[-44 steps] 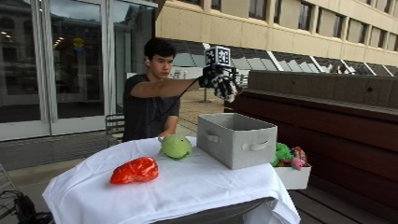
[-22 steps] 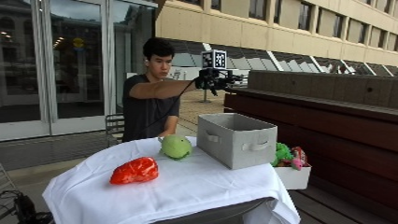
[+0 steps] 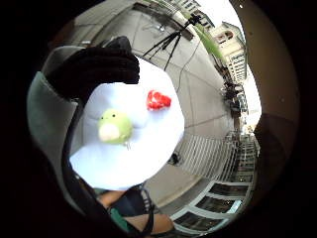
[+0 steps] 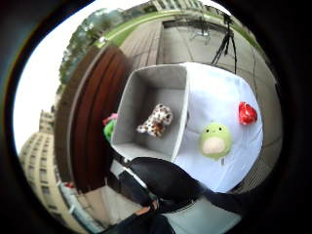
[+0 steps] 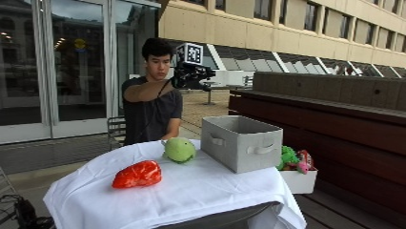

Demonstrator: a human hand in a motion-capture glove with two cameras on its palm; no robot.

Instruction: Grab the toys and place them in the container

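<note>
High above the table, my gloved right hand (image 5: 190, 75) hangs with loosely curled fingers and holds nothing. On the white tablecloth (image 5: 190, 191) below it lie a green round plush (image 5: 179, 149) and a red toy (image 5: 137, 174). A grey fabric container (image 5: 241, 142) stands at the table's right side. The thumb side palm view looks down into the container (image 4: 146, 87), where a spotted plush (image 4: 156, 119) lies on the bottom, with the green plush (image 4: 214, 140) and red toy (image 4: 247, 113) beside it. The little finger side view shows the green plush (image 3: 115, 127), the red toy (image 3: 158, 100) and a gloved finger (image 3: 94, 69).
A white box (image 5: 298, 180) holding green and pink toys (image 5: 290, 157) sits low beside the table's right edge. A dark wooden bench wall (image 5: 329, 119) runs behind it. A chair (image 5: 115, 131) stands behind the table by the person.
My raised hand has swung from above the container back toward the person, over the green plush's side of the table, and its fingers have drawn in. The toys on the cloth have not moved.
</note>
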